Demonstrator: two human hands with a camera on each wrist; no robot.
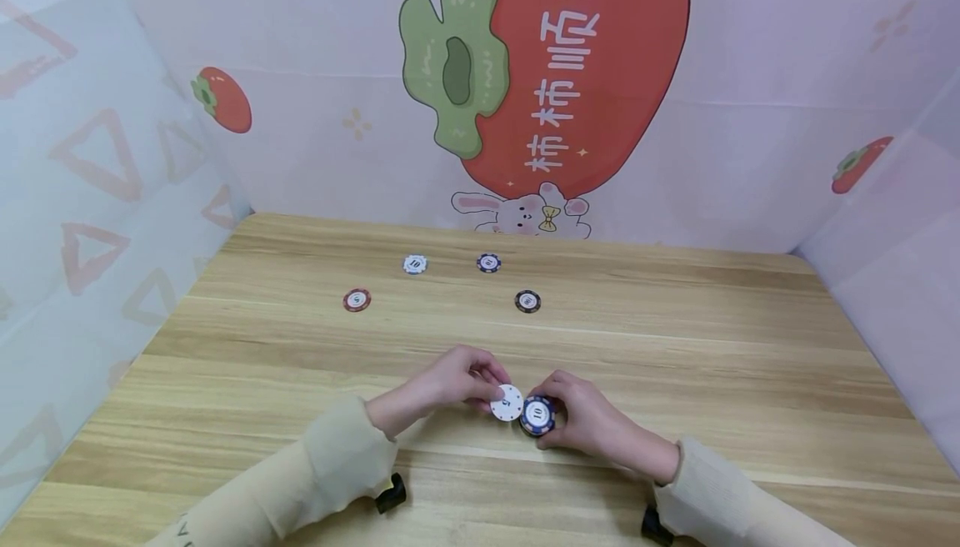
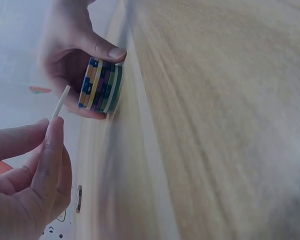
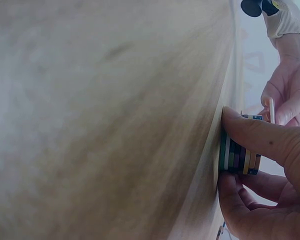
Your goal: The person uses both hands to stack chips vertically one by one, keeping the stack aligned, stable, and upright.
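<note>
Between thumb and fingers my left hand (image 1: 467,376) pinches a white poker chip (image 1: 507,403) marked 5. In the left wrist view that chip shows edge-on, tilted, above table height. Just to its right, my right hand (image 1: 588,415) grips a stack of poker chips (image 1: 538,416) by its sides; the top one is blue and marked 10. The stack stands on the table, its layers blue, orange, yellowish, purple, green and white in the left wrist view (image 2: 101,86). In the head view the white chip's edge lies close beside the stack; whether they touch I cannot tell.
Single chips lie flat farther back on the wooden table (image 1: 675,347): a red one (image 1: 357,300), a white one (image 1: 415,264), a blue one (image 1: 489,263) and a black one (image 1: 528,301). Printed cloth walls (image 1: 315,163) stand at the table's back and sides.
</note>
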